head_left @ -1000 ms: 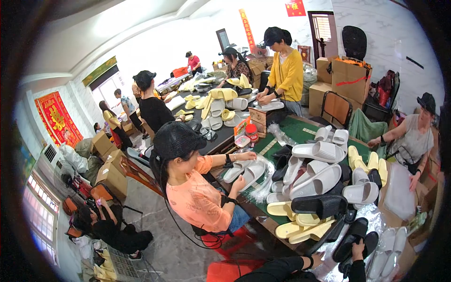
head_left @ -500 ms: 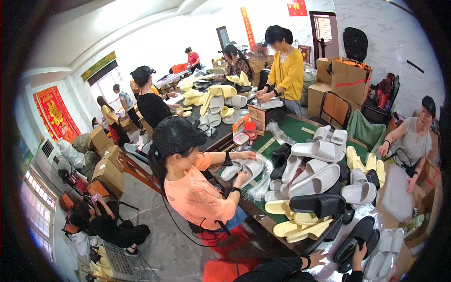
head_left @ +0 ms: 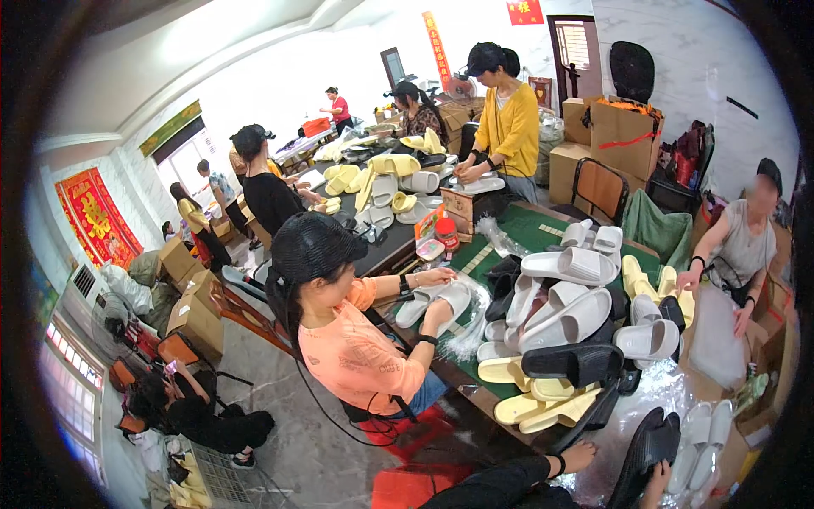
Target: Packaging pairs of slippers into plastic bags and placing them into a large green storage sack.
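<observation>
My right hand (head_left: 656, 485), at the lower edge, grips a pair of black slippers (head_left: 643, 454), held together and tilted up on edge. Part of that hand is cut off by the frame. To its left, my left hand (head_left: 579, 456) has its fingers drawn together at the near edge of some clear plastic film (head_left: 599, 443); its fingertips are small in the picture. A pair of light grey slippers (head_left: 700, 445) lies just right of the black pair. Beyond my hands rises a heap of grey slippers (head_left: 566, 318), with a black slipper (head_left: 572, 365) and yellow slippers (head_left: 551, 413) at its near side.
At the green-topped table (head_left: 530, 222), a person in orange (head_left: 365, 339) on my left handles grey slippers. Another person (head_left: 739, 246) on the right touches a stack of clear bags (head_left: 721, 339). A red stool (head_left: 415, 485) stands at lower left. Cardboard boxes (head_left: 627, 140) stand farther back.
The black slippers have turned from lying flatter to standing more on edge, in my right hand. My left hand has shifted slightly up, its fingers drawn in from being stretched out.
</observation>
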Demonstrator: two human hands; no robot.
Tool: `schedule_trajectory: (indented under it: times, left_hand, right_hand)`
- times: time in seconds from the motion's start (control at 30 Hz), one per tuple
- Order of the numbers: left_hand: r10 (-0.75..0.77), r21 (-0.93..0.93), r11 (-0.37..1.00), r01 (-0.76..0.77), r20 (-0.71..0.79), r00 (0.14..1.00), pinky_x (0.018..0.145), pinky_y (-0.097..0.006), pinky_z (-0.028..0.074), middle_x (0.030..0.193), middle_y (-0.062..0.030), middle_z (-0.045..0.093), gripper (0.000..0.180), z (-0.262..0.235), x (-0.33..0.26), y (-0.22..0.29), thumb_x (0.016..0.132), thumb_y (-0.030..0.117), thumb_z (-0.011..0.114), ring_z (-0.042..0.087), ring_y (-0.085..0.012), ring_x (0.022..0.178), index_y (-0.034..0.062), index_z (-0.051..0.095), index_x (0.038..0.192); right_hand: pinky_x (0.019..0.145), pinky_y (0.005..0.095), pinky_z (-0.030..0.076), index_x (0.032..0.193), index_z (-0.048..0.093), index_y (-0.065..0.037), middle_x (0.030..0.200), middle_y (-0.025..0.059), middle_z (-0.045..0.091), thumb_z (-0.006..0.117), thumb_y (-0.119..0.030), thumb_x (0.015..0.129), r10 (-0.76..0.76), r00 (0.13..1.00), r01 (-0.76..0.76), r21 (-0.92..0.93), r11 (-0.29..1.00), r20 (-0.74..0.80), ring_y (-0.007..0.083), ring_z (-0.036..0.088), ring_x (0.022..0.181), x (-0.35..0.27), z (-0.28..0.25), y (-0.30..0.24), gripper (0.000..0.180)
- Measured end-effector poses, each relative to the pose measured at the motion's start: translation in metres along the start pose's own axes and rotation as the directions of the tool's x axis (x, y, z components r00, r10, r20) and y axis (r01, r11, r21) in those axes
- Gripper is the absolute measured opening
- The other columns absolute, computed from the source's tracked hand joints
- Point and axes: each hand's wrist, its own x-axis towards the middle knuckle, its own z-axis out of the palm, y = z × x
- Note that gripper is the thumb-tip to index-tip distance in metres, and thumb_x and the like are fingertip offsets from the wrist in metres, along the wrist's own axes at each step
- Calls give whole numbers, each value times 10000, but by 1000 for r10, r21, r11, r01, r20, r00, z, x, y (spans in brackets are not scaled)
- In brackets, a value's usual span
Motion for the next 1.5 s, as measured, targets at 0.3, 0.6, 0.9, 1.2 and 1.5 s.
schedule_trajectory:
  times: [0.3,0.6,0.9,1.2,1.5]
  left_hand:
    - [123,-136,979,-155,-218,968,953,-413,367,1300,-164,411,501,-29,17,-17,768,-18,475,432,-342,1122,-12,420,1266]
    - [41,-273,949,-158,-390,920,981,-404,329,1352,-123,387,545,-32,6,-11,783,-16,445,401,-323,1177,5,359,1321]
    - [-1,-111,994,-20,-193,981,1021,-404,283,1355,-83,354,534,-60,0,4,833,53,474,346,-272,1234,89,343,1350]
    - [-103,281,954,103,-13,995,1125,-426,141,1493,-100,154,512,-33,14,-5,922,126,325,195,-296,1357,124,228,1425]
    - [-144,-587,774,236,200,969,1121,-362,189,1517,-82,67,677,-74,11,22,859,22,384,211,-284,1353,172,107,1458]
  right_hand:
    - [918,330,399,1152,529,84,1168,180,556,514,-114,853,-285,918,151,424,893,274,235,504,1086,-14,-17,34,359]
    - [764,287,460,1200,508,14,1007,62,610,606,-91,788,174,643,-644,403,650,746,165,567,862,-48,-66,-75,437]
    - [847,292,417,1317,410,23,1159,98,546,647,-242,826,318,645,-609,217,763,694,178,509,1001,-49,-64,-114,606]
    - [898,297,399,1284,461,-2,1208,96,520,648,-236,830,342,657,-692,357,628,672,190,490,1061,-56,-61,-115,544]
    - [867,283,418,1253,479,17,1113,85,575,651,-158,804,232,643,-698,432,571,730,174,527,997,-61,-71,-93,512]
